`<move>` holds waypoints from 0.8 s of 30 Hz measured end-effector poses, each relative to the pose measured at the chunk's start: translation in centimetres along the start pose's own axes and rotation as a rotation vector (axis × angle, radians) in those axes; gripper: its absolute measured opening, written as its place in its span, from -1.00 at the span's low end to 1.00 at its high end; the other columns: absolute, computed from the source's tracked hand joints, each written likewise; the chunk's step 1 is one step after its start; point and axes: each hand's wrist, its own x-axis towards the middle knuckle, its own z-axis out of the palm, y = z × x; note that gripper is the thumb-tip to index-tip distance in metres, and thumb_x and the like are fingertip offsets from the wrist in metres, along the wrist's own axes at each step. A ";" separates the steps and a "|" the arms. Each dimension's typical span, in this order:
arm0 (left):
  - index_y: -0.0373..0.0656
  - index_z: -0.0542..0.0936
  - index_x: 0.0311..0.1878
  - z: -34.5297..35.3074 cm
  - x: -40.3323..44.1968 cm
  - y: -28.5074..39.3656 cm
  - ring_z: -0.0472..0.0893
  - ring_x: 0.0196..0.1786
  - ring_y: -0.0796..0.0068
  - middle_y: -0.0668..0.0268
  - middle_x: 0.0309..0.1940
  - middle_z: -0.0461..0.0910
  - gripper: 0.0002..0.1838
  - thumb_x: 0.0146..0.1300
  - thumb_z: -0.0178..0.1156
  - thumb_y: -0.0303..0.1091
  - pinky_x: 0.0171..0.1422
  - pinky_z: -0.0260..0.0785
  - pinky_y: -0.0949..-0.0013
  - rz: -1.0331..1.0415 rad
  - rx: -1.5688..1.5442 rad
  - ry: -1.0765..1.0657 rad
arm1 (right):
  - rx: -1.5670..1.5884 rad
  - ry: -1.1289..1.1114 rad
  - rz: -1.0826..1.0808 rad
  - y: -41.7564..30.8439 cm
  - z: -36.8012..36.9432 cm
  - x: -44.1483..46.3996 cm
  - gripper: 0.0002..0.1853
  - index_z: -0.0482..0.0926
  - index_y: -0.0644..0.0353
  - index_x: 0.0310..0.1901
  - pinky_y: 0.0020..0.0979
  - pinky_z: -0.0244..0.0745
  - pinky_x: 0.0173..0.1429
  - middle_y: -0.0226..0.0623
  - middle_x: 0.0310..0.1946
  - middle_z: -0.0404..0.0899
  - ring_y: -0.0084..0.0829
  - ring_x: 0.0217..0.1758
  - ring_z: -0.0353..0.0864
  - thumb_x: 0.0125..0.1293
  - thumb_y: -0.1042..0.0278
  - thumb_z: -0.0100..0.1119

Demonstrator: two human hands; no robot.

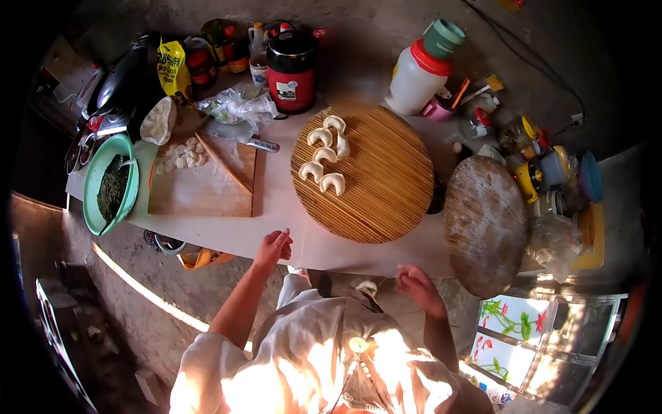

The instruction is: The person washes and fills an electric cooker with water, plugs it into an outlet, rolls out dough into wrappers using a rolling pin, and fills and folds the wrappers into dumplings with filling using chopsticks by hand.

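My left hand (274,248) is over the table's front edge, between the cutting board and the round slatted tray. Its fingers are curled together, and nothing shows in them. My right hand (420,286) hangs just off the front edge, its fingers loosely bent and a little apart, holding nothing visible. Several crescent dumplings (332,183) lie on the upper left part of the round slatted tray (386,200). To the left, a floured wooden cutting board (200,196) bears a rolling pin (224,164) and small dough pieces (187,154).
A green bowl (131,200) of dark green filling with a spoon is at far left. Behind the board are a knife (263,145) and plastic bag (241,107). A red cooker (292,76) and white jug (417,79) stand at the back. A floured round board (485,221) overhangs the right front edge.
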 end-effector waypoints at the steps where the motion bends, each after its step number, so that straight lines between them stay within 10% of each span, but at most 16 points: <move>1: -0.24 0.48 -0.41 -0.3 0.3 0.5 0.45 -0.61 0.55 0.34 -0.66 0.44 -0.58 0.29 0.03 -0.01 -0.50 0.34 0.49 -0.004 0.001 -0.002 | 0.000 0.022 0.016 -2.2 2.7 0.5 -0.81 0.43 0.25 -0.43 -0.55 0.40 -0.25 -0.41 -0.57 0.40 -0.59 -0.47 0.42 0.32 0.39 -0.05; 8: -0.23 0.41 -0.50 -0.3 0.1 1.4 0.32 -0.70 0.65 0.40 -0.73 0.35 -0.62 0.31 0.04 -0.11 -0.62 0.15 0.51 0.132 0.157 0.071 | -0.478 -0.099 -0.079 -5.8 6.5 6.9 -0.86 0.52 0.26 -0.26 -0.56 0.38 -0.27 -0.43 -0.55 0.44 -0.59 -0.45 0.42 0.29 0.39 0.01; 13: -0.24 0.41 -0.19 -0.9 -5.0 -0.2 0.43 -0.57 0.64 0.36 -0.61 0.46 -0.79 0.28 0.09 -0.28 -0.53 0.27 0.52 0.150 0.314 0.127 | -0.719 -0.289 -0.657 -6.7 10.4 11.5 -0.84 0.52 0.30 -0.36 -0.54 0.36 -0.44 -0.32 -0.56 0.52 -0.59 -0.59 0.40 0.26 0.37 0.07; 18: -0.23 0.43 -0.09 -2.9 -9.2 -2.9 0.49 -0.44 0.64 0.35 -0.47 0.53 -0.76 0.29 0.07 -0.28 -0.42 0.34 0.53 0.065 0.306 0.214 | -0.927 -0.322 -0.106 -7.5 11.8 13.8 -0.84 0.55 0.29 -0.22 -0.55 0.43 -0.35 -0.26 -0.44 0.56 -0.56 -0.45 0.56 0.23 0.40 0.10; 20: -0.24 0.43 -0.06 -3.8 -10.5 -3.5 0.49 -0.44 0.63 0.34 -0.47 0.54 -0.74 0.30 0.05 -0.27 -0.40 0.36 0.53 0.059 0.231 0.237 | -0.372 -0.504 -0.195 -6.7 13.8 13.2 -0.86 0.55 0.28 -0.24 -0.56 0.45 -0.32 -0.23 -0.32 0.56 -0.55 -0.39 0.59 0.23 0.41 0.10; 24: -0.27 0.44 -0.06 -5.0 -10.6 -4.2 0.47 -0.44 0.63 0.35 -0.45 0.53 -0.76 0.30 0.02 -0.32 -0.37 0.36 0.53 0.076 0.246 0.260 | -0.724 -0.779 -0.803 -5.1 17.0 13.9 -0.85 0.55 0.25 -0.23 -0.54 0.47 -0.30 -0.23 -0.26 0.55 -0.53 -0.34 0.59 0.16 0.45 0.14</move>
